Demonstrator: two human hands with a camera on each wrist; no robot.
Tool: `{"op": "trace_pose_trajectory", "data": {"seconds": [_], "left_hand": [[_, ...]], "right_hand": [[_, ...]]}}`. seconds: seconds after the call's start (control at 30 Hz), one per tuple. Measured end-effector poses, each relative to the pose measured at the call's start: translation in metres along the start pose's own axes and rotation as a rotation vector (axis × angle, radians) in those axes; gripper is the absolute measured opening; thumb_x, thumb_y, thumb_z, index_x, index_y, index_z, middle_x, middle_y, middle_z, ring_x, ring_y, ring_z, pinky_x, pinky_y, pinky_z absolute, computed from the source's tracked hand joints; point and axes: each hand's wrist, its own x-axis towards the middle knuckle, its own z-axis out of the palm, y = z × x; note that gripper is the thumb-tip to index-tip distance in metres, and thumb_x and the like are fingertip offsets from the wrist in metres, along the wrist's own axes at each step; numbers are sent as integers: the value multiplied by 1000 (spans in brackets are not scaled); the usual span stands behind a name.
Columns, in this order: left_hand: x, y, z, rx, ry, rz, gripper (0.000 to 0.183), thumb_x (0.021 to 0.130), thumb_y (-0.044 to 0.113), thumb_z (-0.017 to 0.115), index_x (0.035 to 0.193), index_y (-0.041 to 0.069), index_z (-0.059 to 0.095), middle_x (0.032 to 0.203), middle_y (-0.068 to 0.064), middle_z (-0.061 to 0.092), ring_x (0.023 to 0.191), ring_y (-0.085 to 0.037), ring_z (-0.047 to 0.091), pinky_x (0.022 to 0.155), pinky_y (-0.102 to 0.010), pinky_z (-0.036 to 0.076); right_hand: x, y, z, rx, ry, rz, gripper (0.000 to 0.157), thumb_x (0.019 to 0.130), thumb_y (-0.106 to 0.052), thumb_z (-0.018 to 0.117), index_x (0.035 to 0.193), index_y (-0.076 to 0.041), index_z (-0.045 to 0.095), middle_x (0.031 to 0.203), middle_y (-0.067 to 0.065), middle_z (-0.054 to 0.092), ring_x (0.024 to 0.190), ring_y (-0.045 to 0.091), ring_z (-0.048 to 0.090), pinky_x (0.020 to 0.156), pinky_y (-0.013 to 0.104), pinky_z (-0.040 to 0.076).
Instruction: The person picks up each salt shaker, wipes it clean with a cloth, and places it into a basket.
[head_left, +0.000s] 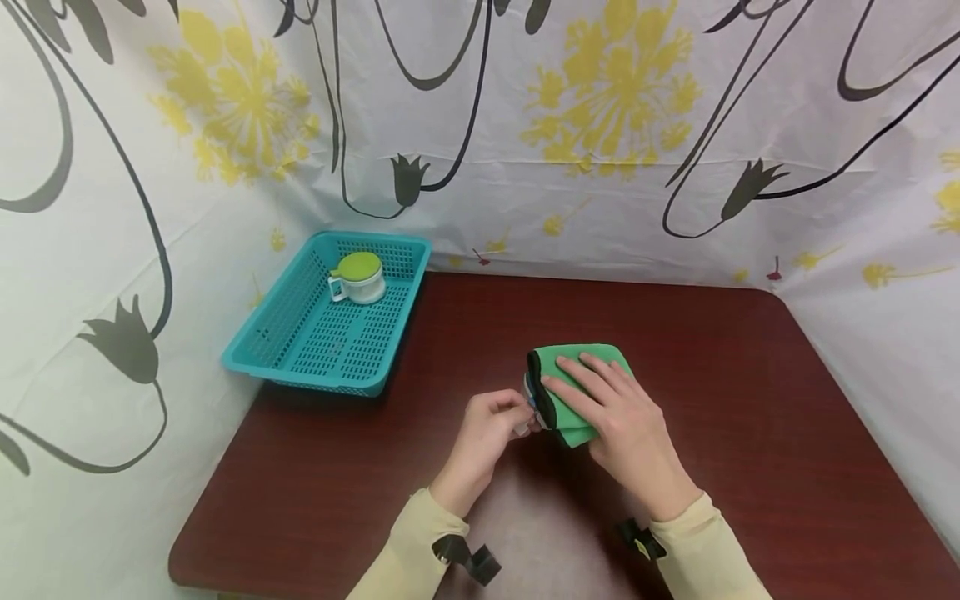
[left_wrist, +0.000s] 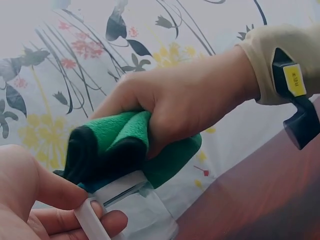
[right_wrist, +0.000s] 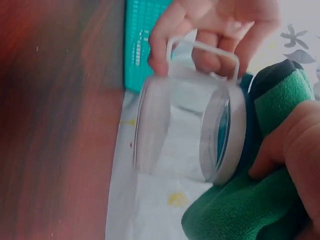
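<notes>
My left hand (head_left: 487, 437) holds a clear jar (right_wrist: 185, 135) by its white handle (right_wrist: 202, 47), with fingers through the loop. The jar is tilted on its side above the table, its blue lid facing the right hand. Over the lid lies a folded green cloth (head_left: 552, 364) with black edging. My right hand (head_left: 622, 425) grips this cloth round the lid end, thumb on the near side in the left wrist view. The cloth covers most of the lid; in the head view it and the hands hide nearly all of the jar.
A turquoise perforated basket (head_left: 405, 333) stands at the table's back left. Inside it sits a white-handled jar (head_left: 363, 287) with a lime-green lid. The dark red-brown table (head_left: 750, 467) is bordered behind and at the sides by a floral curtain (head_left: 480, 225).
</notes>
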Motion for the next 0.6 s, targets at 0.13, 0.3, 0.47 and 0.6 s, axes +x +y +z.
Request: {"op": "trace_pose_trajectory", "data": {"seconds": [0.13, 0.3, 0.47, 0.6], "left_hand": [[-6, 1, -2, 7, -2, -12, 16, 89, 4, 66, 81, -9, 67, 73, -17, 66, 73, -24, 65, 75, -38, 54], [-11, 2, -4, 4, -3, -3, 16, 90, 5, 65, 82, -10, 67, 76, -22, 67, 73, -24, 63, 70, -32, 51], [-13, 4, -7, 3, -10, 6, 16, 90, 6, 65, 84, -8, 68, 79, -22, 68, 78, -29, 64, 74, -36, 53], [-12, 4, -8, -9, -9, 3, 15, 89, 5, 65, 83, -8, 67, 79, -21, 68, 81, -34, 65, 75, -36, 53]], "right_hand": [[-5, 10, -4, -35, -2, 61, 95, 58, 28, 54, 137, -24, 64, 143, 3, 57, 130, 35, 52, 90, 55, 52], [-16, 26, -8, -106, -38, 173, 97, 60, 21, 56, 143, -28, 58, 146, 2, 54, 132, 29, 50, 56, 44, 55], [-22, 34, -8, -130, -43, 239, 91, 64, 15, 49, 143, -27, 58, 145, 2, 54, 131, 27, 51, 44, 35, 45], [-24, 37, -7, -104, -30, 270, 85, 68, 13, 46, 144, -26, 58, 145, 2, 54, 130, 25, 53, 43, 32, 40]]}}
